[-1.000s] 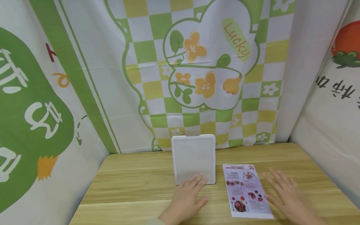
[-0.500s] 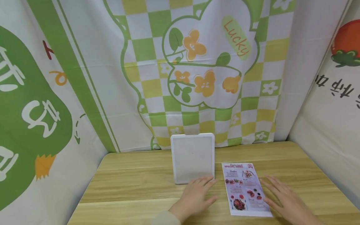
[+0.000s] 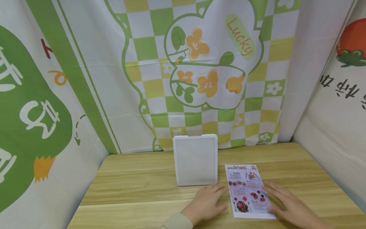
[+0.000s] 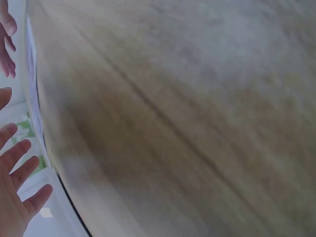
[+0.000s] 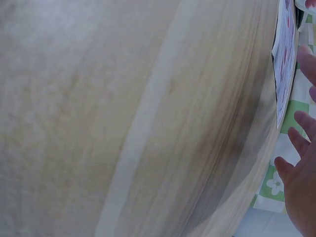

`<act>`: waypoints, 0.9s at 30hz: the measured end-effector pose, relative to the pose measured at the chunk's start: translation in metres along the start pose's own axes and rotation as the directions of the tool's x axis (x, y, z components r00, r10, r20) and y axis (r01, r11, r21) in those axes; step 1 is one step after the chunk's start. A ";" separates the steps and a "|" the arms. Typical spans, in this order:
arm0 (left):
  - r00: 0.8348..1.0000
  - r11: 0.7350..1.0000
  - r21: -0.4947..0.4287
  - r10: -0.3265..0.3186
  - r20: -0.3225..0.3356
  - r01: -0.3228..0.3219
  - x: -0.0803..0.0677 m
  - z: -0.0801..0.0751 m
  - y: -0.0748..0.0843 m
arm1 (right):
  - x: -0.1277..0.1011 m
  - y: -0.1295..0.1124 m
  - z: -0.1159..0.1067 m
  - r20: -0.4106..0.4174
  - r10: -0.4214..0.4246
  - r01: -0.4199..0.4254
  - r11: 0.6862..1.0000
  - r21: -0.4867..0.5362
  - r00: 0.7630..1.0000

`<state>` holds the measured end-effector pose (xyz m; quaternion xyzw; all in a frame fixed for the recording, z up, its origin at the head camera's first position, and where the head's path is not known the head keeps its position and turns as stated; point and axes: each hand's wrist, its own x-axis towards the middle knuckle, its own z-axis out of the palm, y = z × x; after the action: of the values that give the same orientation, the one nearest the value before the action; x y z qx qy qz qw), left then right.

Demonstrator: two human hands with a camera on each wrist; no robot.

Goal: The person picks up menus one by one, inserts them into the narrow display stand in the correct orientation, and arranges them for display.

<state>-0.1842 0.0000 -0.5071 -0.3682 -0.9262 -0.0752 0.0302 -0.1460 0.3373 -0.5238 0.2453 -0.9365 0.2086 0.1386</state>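
Here, seen from my head camera, my left hand (image 3: 206,203) lies flat on the wooden bench (image 3: 134,190), fingers straight and a little spread, holding nothing, just left of the menu (image 3: 248,190) and just in front of the white stand (image 3: 195,159). My right hand (image 3: 288,206) is flat too, fingers straight, its fingertips resting on the menu's right edge without gripping it. The menu lies face up on the bench, right of the stand, which is upright near the back edge. A checked green and yellow cloth (image 3: 200,70) with orange flowers hangs behind the bench.

From my left wrist, the picture is blurred: the bench (image 4: 187,113) fills most of it, my left hand (image 4: 15,197) shows at the lower left corner with fingers spread and straight, and the thin edge of the menu (image 4: 33,84) runs along the left side.

From my right wrist, again blurred, the bench (image 5: 123,118) fills the frame, the menu (image 5: 285,59) shows edge-on at the upper right, and my right hand (image 5: 301,182) at the lower right has straight fingers, holding nothing.
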 end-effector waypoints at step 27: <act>0.994 0.999 -0.003 0.045 0.103 -0.045 0.032 0.019 0.014 | 0.013 0.022 0.005 0.161 -0.095 0.090 0.995 0.035 0.982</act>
<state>-0.1979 0.0343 -0.5207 -0.3924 -0.9180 -0.0557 -0.0162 -0.1692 0.3477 -0.5306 0.3066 -0.9294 0.1941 0.0680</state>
